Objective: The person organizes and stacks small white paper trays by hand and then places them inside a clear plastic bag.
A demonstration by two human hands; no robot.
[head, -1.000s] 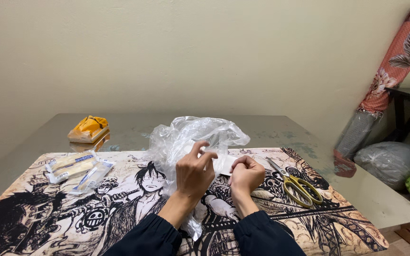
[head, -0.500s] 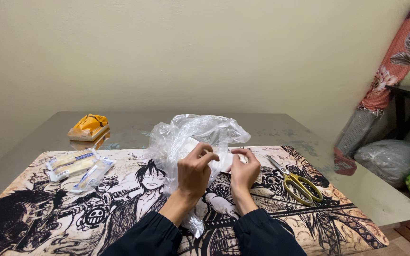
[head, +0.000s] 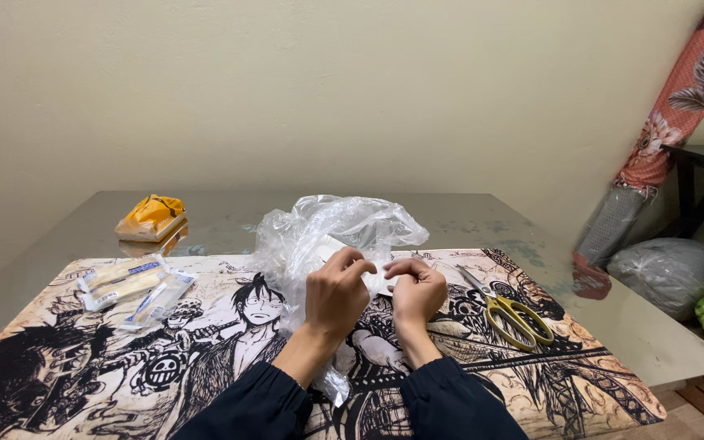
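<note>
Hands: left hand [head: 337, 295] and right hand [head: 417, 292] grip pinching small white packet [head: 378, 281] beside crumpled clear bag [head: 327, 232]. Scissors [head: 508, 310] right of bag; flat wrapped packets [head: 132, 289] left; orange pack [head: 151, 217] toward counter [head: 482, 220] far-left edge.

Black-and-cream cartoon-print mat [head: 205, 342], yellow-handled scissors [head: 515, 314], clear crinkled plastic bag [head: 327, 224], orange packet [head: 152, 216].

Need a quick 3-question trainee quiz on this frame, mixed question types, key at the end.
1. True or false: the scissors lie to the right of the right hand.
2. What do both hands pinch? A) small white piece B) orange packet C) scissors
3. Fill in: the left hand is in front of a crumpled clear ____ bag.

Key: 1 true; 2 A; 3 plastic.
</note>
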